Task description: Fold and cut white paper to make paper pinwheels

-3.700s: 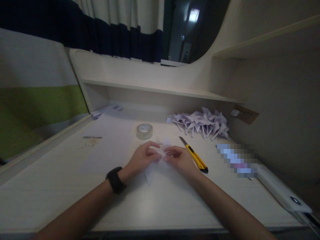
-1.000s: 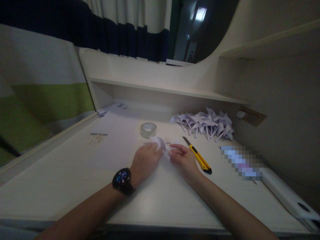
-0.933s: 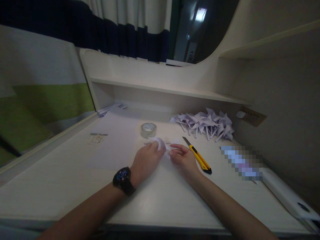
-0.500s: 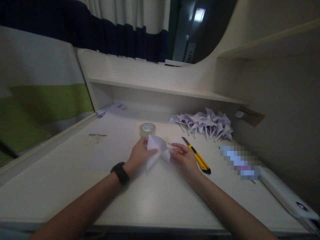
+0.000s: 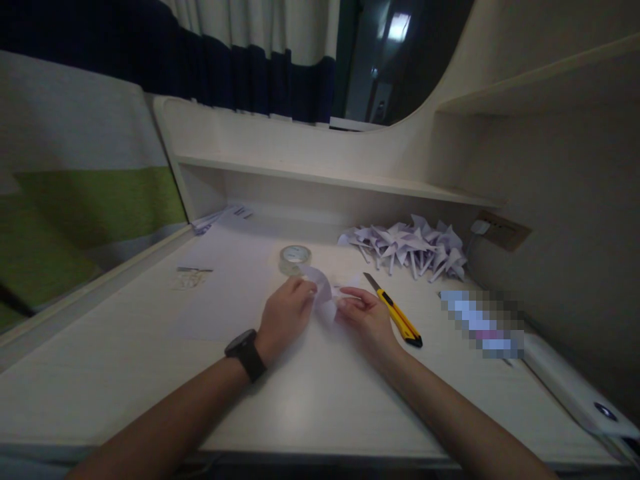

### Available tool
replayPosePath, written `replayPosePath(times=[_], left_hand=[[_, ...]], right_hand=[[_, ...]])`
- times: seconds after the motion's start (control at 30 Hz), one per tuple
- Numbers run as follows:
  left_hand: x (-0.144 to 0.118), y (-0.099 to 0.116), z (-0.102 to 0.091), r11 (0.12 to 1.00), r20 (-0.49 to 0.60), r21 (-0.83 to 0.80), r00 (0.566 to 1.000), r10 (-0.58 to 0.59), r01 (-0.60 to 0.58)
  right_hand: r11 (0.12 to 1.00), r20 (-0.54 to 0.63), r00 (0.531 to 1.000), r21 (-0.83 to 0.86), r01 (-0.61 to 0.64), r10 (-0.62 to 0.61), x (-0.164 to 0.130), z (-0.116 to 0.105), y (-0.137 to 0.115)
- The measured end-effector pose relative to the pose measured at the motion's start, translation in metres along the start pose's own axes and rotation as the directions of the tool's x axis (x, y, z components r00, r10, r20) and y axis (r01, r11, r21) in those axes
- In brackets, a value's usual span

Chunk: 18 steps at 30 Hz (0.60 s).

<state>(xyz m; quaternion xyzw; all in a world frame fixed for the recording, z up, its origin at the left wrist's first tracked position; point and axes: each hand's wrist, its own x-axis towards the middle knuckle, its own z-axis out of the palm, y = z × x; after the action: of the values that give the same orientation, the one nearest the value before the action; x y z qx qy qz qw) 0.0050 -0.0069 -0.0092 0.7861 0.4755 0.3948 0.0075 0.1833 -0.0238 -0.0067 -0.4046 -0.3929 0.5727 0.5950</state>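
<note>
Between my hands, just above the desk, is a white paper pinwheel (image 5: 326,308) with curled blades. My left hand (image 5: 286,317), wearing a black watch (image 5: 246,353), is closed on its left side with fingers bent in. The thumb and fingers of my right hand (image 5: 369,319) pinch it from the right. A roll of clear tape (image 5: 295,259) lies right behind my left hand. To the right of my right hand is a yellow utility knife (image 5: 397,313) with its blade out. My fingers hide part of the pinwheel.
A heap of finished-looking white pinwheels (image 5: 407,243) on paper sticks lies at the back right. Paper sheets (image 5: 225,267) and a small clear packet (image 5: 189,279) are on the left. A white lamp-like bar (image 5: 570,387) lines the right edge. Above runs a shelf (image 5: 320,179).
My left hand has turned inward and its fingers have curled over the left side of the pinwheel, bending the paper. My right hand stays almost in place.
</note>
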Motion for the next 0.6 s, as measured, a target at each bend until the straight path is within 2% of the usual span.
replayPosePath(times=[0.1, 0.2, 0.33, 0.43, 0.53, 0.6], left_hand=[[0.0, -0.001, -0.001, 0.995, -0.002, 0.014, 0.995, 0.099, -0.099], [0.0, -0.005, 0.003, 0.989, -0.017, -0.114, 0.996, 0.087, -0.089], [0.002, -0.007, 0.005, 0.972, -0.011, -0.236, 1.0, 0.018, -0.02], [0.004, -0.004, 0.002, 0.934, 0.072, -0.349, 0.996, -0.053, 0.075], [0.007, -0.003, -0.003, 0.868, 0.171, -0.441, 0.971, -0.167, 0.227], [0.008, -0.005, -0.005, 0.83, 0.228, -0.479, 0.953, -0.198, 0.287]], right_hand=[[1.0, -0.002, 1.0, 0.003, 0.002, -0.002, 0.0, 0.001, -0.001], [1.0, -0.002, 1.0, 0.008, 0.004, -0.004, 0.001, 0.0, -0.001], [1.0, 0.004, 1.0, 0.008, 0.001, -0.001, 0.003, -0.002, 0.0], [1.0, 0.011, 1.0, -0.012, 0.006, -0.006, 0.004, -0.004, 0.002], [0.999, 0.02, 0.999, -0.044, 0.03, -0.029, 0.005, -0.005, 0.003], [0.998, 0.02, 0.999, -0.047, 0.04, -0.039, 0.005, -0.005, 0.002]])
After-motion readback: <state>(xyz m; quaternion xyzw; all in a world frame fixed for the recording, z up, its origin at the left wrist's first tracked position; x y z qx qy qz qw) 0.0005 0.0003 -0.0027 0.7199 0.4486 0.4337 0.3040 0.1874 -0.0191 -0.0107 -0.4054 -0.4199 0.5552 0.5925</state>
